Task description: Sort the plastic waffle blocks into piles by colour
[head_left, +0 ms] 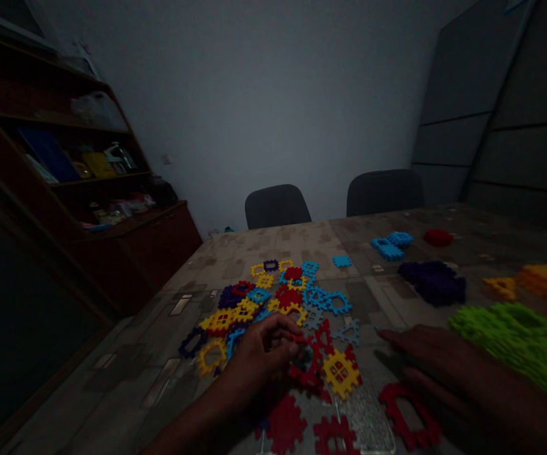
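Observation:
My left hand [264, 349] hovers low over a scatter of flat interlocking plastic tiles [278, 297] in red, yellow, blue and purple. Its fingers are curled and pinch a small red tile [300, 339] at the fingertips. Just beyond the fingertips lie a cluster of red tiles [309, 373] and a yellow tile [342, 373]. My right hand [439, 360] lies flat on the table with its fingers stretched out to the left, holding nothing. A red frame-shaped tile [408, 414] sits right beside its lower fingers.
Sorted heaps lie on the right of the patterned table [136, 354]: green [520, 335], purple [434, 281], yellow-orange [543, 278], blue [391, 244], red [438, 237]. Two dark chairs [277, 205] stand behind the far edge. A wooden shelf unit [65, 164] fills the left. The room is dim.

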The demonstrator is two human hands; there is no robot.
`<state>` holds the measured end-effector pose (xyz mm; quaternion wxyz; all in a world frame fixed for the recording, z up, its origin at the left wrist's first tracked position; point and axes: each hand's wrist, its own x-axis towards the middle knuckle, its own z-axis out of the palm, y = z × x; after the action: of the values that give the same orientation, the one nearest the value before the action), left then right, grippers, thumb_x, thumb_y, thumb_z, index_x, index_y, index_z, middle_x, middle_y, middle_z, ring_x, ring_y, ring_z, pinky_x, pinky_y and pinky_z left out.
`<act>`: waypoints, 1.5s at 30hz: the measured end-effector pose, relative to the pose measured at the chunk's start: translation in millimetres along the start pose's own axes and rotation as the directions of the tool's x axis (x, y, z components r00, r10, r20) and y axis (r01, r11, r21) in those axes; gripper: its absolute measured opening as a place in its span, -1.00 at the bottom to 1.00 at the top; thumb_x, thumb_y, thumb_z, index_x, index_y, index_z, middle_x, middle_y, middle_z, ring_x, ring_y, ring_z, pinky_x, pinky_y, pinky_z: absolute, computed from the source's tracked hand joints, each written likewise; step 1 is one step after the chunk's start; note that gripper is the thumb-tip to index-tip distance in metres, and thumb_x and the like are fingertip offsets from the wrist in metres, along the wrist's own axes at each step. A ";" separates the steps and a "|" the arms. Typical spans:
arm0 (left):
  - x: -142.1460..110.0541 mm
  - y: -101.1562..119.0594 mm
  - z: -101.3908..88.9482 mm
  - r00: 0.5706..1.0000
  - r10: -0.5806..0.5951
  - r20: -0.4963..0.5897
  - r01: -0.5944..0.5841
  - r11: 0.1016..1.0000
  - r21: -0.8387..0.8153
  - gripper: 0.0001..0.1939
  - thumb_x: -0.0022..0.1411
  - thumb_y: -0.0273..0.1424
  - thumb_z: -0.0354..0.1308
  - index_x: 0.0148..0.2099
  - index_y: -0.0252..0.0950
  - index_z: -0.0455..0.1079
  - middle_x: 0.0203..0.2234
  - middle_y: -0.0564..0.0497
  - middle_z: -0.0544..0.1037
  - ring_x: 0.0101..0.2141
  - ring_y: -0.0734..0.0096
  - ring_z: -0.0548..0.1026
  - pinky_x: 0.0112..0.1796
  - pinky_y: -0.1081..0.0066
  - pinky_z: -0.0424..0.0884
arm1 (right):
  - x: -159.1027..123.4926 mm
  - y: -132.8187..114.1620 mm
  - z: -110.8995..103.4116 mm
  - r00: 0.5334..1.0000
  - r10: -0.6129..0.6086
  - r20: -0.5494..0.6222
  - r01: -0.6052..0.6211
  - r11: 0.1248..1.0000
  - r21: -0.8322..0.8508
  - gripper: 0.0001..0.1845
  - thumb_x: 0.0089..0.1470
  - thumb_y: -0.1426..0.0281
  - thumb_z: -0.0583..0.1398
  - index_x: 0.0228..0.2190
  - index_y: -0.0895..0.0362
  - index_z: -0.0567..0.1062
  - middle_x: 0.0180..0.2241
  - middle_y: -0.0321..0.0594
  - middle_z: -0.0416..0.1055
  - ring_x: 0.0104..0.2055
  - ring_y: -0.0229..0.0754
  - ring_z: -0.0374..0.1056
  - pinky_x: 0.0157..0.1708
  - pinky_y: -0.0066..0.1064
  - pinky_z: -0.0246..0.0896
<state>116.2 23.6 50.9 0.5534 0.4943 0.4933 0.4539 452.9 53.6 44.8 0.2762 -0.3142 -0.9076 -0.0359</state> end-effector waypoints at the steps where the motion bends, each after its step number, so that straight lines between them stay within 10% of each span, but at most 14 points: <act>1: -2.0 -2.0 8.7 1.000 -0.008 0.016 0.008 0.999 -0.040 -0.42 -0.08 0.04 0.63 -0.25 -0.26 0.51 -0.44 0.03 0.63 -0.41 0.35 0.57 -0.33 0.41 0.39 | 0.8 -3.2 -0.4 1.000 0.005 -0.006 -0.005 1.000 -0.001 -0.56 0.29 0.40 0.15 0.12 0.01 0.64 -0.11 -0.06 0.72 -0.22 0.00 0.70 -0.29 -0.32 0.66; 11: -7.2 -26.0 70.8 0.996 -0.088 0.017 0.088 0.919 -0.384 -0.41 -0.19 -0.08 0.72 -0.25 -0.26 0.53 -0.42 -0.03 0.69 -0.44 0.34 0.63 -0.38 0.42 0.44 | -3.8 -33.5 0.8 0.972 0.106 0.209 -0.158 0.954 0.254 0.00 0.08 0.30 0.40 0.48 -0.07 0.24 0.34 -0.03 0.43 0.28 0.20 0.43 0.20 -0.06 0.43; 20: -0.4 -73.6 88.3 0.999 -0.029 0.024 0.036 0.917 -0.397 -0.40 -0.20 -0.04 0.68 -0.27 -0.21 0.46 -0.41 -0.02 0.67 -0.42 0.24 0.67 -0.40 0.42 0.39 | 1.8 -48.4 10.8 0.985 0.029 0.170 -0.082 0.947 0.311 0.05 0.05 0.40 0.38 0.50 0.03 0.17 0.21 0.02 0.53 0.17 0.15 0.48 0.17 -0.13 0.39; 28: -15.6 -49.7 64.1 0.999 0.014 -0.037 -0.022 0.971 -0.239 -0.52 0.03 -0.01 0.62 -0.19 -0.22 0.61 -0.30 -0.04 0.64 -0.31 0.35 0.55 -0.30 0.43 0.39 | 2.4 -41.0 3.4 0.983 -0.081 0.168 0.031 0.959 0.282 0.12 0.02 0.53 0.27 0.54 0.06 0.04 0.29 0.02 0.48 0.25 0.17 0.45 0.33 0.02 0.27; 45: -24.5 -36.5 48.8 0.989 -0.025 -0.149 -0.011 0.971 -0.238 -0.72 0.11 -0.21 0.56 -0.17 -0.18 0.66 -0.34 -0.05 0.64 -0.26 0.27 0.54 -0.22 0.37 0.42 | -15.8 -8.0 -10.4 0.882 0.110 0.458 -0.278 0.907 0.316 -0.09 -0.05 0.52 0.37 0.33 -0.21 0.45 0.23 -0.16 0.53 0.21 0.13 0.46 0.11 -0.15 0.47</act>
<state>162.9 -9.1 18.2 0.5715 0.3868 0.4776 0.5438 463.5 36.0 46.2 0.1261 -0.3469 -0.8990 0.2357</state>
